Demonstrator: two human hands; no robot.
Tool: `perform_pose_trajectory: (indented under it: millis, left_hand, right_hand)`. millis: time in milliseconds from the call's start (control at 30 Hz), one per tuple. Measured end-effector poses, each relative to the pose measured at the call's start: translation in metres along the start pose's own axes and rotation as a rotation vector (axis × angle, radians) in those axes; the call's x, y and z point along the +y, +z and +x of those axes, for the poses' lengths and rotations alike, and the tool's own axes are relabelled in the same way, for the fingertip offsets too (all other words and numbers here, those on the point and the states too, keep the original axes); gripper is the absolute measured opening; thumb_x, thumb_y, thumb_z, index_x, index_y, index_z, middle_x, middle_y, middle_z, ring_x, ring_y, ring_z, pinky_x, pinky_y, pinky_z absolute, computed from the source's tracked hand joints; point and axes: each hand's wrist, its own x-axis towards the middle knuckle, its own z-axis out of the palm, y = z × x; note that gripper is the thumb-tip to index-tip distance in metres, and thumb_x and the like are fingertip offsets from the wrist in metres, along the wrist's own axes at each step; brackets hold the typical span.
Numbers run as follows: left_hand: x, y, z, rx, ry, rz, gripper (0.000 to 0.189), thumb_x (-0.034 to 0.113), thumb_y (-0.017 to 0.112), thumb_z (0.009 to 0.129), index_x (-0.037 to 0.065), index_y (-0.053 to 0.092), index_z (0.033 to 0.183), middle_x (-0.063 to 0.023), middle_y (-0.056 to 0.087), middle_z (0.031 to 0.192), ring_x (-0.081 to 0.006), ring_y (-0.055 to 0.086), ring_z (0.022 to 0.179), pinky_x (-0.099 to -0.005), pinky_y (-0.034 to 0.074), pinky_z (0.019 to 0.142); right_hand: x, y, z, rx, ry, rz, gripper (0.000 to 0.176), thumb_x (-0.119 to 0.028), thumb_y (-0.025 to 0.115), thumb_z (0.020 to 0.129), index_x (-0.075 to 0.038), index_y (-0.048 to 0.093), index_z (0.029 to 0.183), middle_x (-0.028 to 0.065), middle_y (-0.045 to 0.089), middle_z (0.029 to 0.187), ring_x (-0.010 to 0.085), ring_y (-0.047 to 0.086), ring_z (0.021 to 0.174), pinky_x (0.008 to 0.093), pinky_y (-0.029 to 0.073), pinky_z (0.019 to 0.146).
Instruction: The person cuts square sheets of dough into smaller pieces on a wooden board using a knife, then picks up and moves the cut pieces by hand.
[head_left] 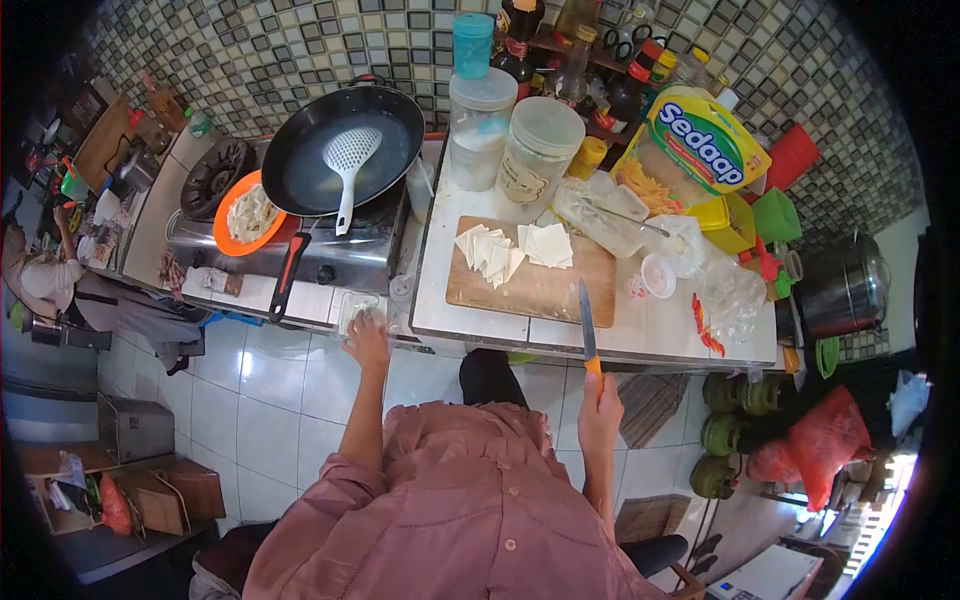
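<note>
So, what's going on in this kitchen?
The person's right hand holds an orange-handled knife, its blade partly over a brown wooden board bearing two piles of thin white squares. The left hand is on a small pale item, too covered to identify. A white slotted spoon lies in a black pan on the silver stove.

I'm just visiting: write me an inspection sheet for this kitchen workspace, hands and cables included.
Surface: white tiled counter under wooden board.
Job's things: two groups of thin white squares on board.
Clutter: jars behind board; red strips and plastic bag to its right.
Left hand: at small clear item; grip unclear.
Right hand: holds orange-handled knife, tip over board.
Cables: nothing clearly seen.
Surroundings: pan holding slotted utensil on stove; another person far left.
</note>
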Motion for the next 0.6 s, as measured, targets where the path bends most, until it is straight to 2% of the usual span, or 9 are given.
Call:
perform_pose_trajectory:
  millis: [167,300,400,467,600]
  left_hand:
    - [0.000,-0.015,0.008,-0.130,-0.043,-0.066,0.053,0.037,0.065,0.077,0.021,0.049,0.124,0.0057,0.043,0.130,-0.0218,0.037,0.121,-0.0567,0.032,0.092]
    - [-0.001,-0.021,0.008,-0.141,-0.032,-0.084,0.054,0.037,0.067,0.075,0.021,0.051,0.123,0.0057,0.042,0.131,-0.0220,0.038,0.120,-0.0547,0.035,0.090]
    - [-0.006,-0.017,0.011,-0.135,-0.017,-0.111,0.051,0.037,0.067,0.074,0.018,0.054,0.120,0.0040,0.045,0.129,-0.0227,0.041,0.117,-0.0494,0.039,0.089]
    - [-0.014,-0.007,0.012,-0.036,0.076,-0.167,0.044,0.036,0.067,0.074,0.014,0.060,0.111,-0.0006,0.048,0.126,-0.0246,0.045,0.113,-0.0434,0.044,0.088]
    - [-0.015,-0.001,0.015,0.039,0.155,-0.144,0.035,0.032,0.066,0.075,0.009,0.065,0.101,-0.0049,0.051,0.123,-0.0269,0.049,0.109,-0.0402,0.045,0.087]
  right_hand:
    - [-0.001,0.001,-0.001,0.004,-0.006,0.012,0.032,-0.028,0.047,0.095,-0.001,0.042,0.078,0.0153,0.045,0.056,0.0270,0.044,0.048,0.0376,0.034,0.047]
    - [0.001,0.003,-0.002,0.003,0.000,0.027,0.032,-0.028,0.047,0.095,-0.001,0.042,0.077,0.0151,0.045,0.056,0.0266,0.044,0.048,0.0373,0.034,0.047]
    - [0.003,0.003,-0.002,-0.007,0.003,0.007,0.033,-0.028,0.047,0.095,-0.002,0.041,0.077,0.0149,0.044,0.055,0.0259,0.045,0.048,0.0373,0.034,0.047]
    - [0.005,0.003,-0.002,-0.004,-0.005,0.003,0.033,-0.028,0.047,0.095,-0.002,0.041,0.077,0.0146,0.044,0.055,0.0254,0.044,0.048,0.0373,0.034,0.047]
    - [0.004,0.003,-0.004,-0.016,0.017,-0.002,0.034,-0.029,0.048,0.095,-0.002,0.040,0.077,0.0139,0.043,0.055,0.0240,0.042,0.048,0.0369,0.034,0.048]
